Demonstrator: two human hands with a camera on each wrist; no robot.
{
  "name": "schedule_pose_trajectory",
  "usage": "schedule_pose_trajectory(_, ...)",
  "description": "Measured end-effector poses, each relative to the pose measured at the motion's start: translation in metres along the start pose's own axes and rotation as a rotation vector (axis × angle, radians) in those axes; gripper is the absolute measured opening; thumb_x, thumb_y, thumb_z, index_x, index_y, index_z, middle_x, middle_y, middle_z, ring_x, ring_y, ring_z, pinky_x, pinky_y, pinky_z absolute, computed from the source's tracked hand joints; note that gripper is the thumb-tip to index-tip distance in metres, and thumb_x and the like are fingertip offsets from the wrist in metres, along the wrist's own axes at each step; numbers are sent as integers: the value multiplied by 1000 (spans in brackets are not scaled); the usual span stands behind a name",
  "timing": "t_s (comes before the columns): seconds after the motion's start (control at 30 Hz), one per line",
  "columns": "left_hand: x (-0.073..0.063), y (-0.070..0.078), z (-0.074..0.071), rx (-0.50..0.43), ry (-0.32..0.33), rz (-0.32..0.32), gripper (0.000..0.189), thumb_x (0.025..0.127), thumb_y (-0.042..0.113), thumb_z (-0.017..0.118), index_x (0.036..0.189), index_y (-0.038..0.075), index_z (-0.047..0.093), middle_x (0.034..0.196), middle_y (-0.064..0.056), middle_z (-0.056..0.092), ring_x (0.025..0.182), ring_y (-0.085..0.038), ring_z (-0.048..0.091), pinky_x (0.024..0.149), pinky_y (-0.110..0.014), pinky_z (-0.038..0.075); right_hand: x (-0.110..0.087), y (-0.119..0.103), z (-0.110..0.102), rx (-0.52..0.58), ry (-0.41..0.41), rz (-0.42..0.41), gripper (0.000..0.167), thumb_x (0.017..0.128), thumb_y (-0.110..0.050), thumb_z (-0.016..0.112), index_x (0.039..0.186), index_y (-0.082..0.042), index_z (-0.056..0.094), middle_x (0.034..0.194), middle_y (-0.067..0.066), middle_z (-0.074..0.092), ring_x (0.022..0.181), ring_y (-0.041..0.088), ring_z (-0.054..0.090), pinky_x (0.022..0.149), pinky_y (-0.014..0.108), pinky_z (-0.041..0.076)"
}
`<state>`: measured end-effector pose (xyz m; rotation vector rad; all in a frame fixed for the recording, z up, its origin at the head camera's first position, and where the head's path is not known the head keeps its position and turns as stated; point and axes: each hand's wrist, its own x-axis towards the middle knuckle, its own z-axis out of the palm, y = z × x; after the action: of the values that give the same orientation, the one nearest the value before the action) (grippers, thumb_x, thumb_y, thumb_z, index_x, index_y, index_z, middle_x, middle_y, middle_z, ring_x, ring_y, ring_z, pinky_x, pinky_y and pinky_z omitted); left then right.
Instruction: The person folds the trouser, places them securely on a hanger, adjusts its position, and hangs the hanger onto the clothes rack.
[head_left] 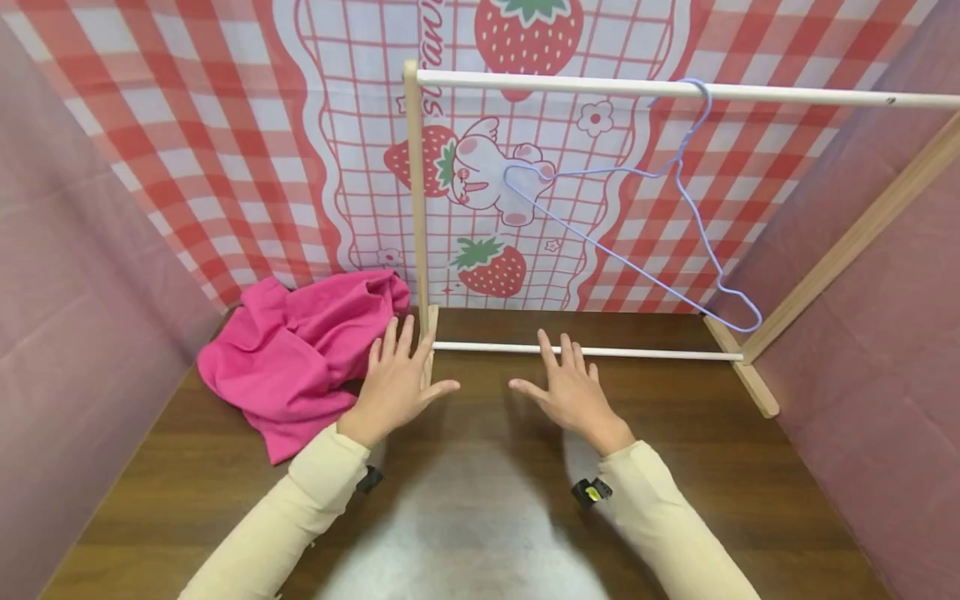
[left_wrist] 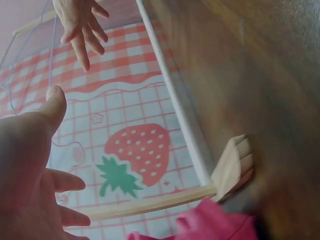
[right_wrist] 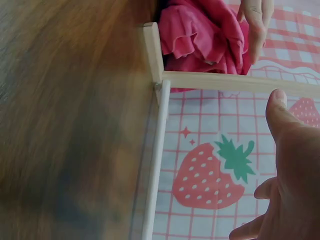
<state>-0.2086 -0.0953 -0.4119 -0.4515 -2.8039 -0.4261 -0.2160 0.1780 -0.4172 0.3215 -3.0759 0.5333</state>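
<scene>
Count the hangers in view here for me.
1. The lilac hanger hooks over the pale top rail, right of centre in the head view. The bunched pink cloth could hide another, but none shows.

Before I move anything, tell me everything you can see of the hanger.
The hanger is thin and pale lavender, perhaps coated wire: a hook, two notched shoulders, a long bottom bar. It hangs empty by its hook over the pale top rail, slanting in the head view with its right end lower. Only the rail plainly touches it.
</scene>
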Motion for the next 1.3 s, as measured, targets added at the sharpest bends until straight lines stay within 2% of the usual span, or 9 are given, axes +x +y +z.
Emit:
schedule_pose_trajectory(0.2, 3, -7, -18, -13, 7, 40, 94, 82, 65, 63, 153, 13, 31, 158, -27, 22, 147, -48, 15, 115, -65, 20, 2, -10, 0, 47, -11, -6, 97, 88, -68, 52, 158, -19, 5, 161, 28, 7, 148, 47, 8, 115, 68, 15)
schedule_pose_trajectory(0.43, 7, -25, -34, -49, 28, 15, 93, 82, 59, 67, 151, 7, 32, 159, -26, 19, 148, -47, 10, 114, -68, 19, 8, -25, 1, 60, 14, -76, 96, 88, -67, 53, 158, -18, 7, 159, 28, 15, 148, 44, 16, 115, 65, 23)
schedule_pose_trajectory(0.73, 10, -45, -54, -102, 8, -67, 94, 84, 58, 66, 154, 10, 25, 161, -25, 11, 149, -46, 4, 115, -68, 13, 23, -50, 2, 112, -5, -152, 96, 89, -64, 55, 158, -18, 7, 159, 27, 17, 145, 47, 23, 115, 60, 27)
schedule_pose_trajectory(1.03, 10, -75, -62, -100, 28, -122, 94, 85, 59, 64, 154, 8, 25, 160, -28, 13, 148, -47, 6, 113, -72, 13, 32, -73, 1, 139, -37, -204, 96, 88, -69, 51, 158, -23, 4, 160, 24, 18, 145, 44, 25, 113, 60, 32)
schedule_pose_trajectory(1.3, 2, -93, -70, -151, -3, -209, 96, 88, 61, 59, 155, 5, 18, 160, -28, 7, 148, -48, 0, 113, -72, 9, 41, -95, 5, 133, -70, -256, 94, 88, -63, 55, 158, -24, 5, 160, 23, 18, 146, 41, 26, 113, 58, 33)
